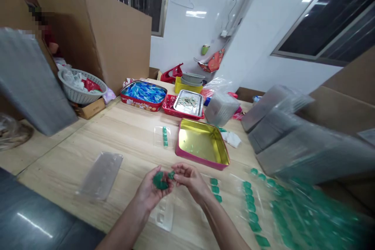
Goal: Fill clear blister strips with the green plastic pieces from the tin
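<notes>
My left hand (148, 192) is cupped around a clump of translucent green pieces (159, 181) above the light wooden table (58, 156). My right hand (190, 179) pinches a small green piece (171, 174) between its fingertips, right beside the clump. Under my left wrist lies a clear blister tray (162, 215). A short row of green pieces (215, 188) sits just past my right hand. Beyond my hands stands a pink tin lid with a gold inside (202, 144), holding a few green bits.
Clear plastic trays hold green pieces at the front right, and a blurred stack of trays (278, 136) rises beside them. A tin of blue items (143, 95), a steel tray (188, 103) and a white basket (82, 86) stand at the back, before cardboard panels (93, 31).
</notes>
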{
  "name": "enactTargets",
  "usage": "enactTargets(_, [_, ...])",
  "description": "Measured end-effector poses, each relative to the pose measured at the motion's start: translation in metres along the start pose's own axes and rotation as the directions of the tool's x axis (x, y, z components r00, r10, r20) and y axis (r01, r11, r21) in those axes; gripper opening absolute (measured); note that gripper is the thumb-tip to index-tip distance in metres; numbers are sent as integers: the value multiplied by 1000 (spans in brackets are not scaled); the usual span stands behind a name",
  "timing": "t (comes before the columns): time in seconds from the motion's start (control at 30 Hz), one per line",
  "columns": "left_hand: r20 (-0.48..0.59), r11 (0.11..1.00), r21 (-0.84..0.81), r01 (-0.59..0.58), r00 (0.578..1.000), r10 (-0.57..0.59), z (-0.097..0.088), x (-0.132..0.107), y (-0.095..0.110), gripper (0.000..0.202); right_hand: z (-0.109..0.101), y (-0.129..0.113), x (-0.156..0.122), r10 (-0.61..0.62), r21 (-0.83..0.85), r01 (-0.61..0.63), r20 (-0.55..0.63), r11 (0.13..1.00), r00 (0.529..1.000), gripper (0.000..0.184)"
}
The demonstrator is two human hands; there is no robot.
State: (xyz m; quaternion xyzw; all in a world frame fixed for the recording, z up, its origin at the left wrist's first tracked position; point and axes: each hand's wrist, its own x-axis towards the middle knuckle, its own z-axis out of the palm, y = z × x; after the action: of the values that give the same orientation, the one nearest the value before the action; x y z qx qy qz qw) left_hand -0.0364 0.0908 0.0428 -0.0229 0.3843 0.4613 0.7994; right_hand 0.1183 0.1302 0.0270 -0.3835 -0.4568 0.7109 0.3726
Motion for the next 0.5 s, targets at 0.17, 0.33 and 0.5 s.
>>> enactTargets(0.17, [-24,999,16,-37,999,38,-17,4,18,38,1,9,13,-42,-170,23,-113,985,993,30])
enactTargets(0.33, [-83,997,-40,-73,994,69,-35,4,15,35,-4,30,15,-51,-324,12,-114,946,992,22])
enactTargets(0.5, [-85,994,-99,-43,996,35,-43,-1,-2,36,-7,45,22,-84,-529,33,-72,848,994,11])
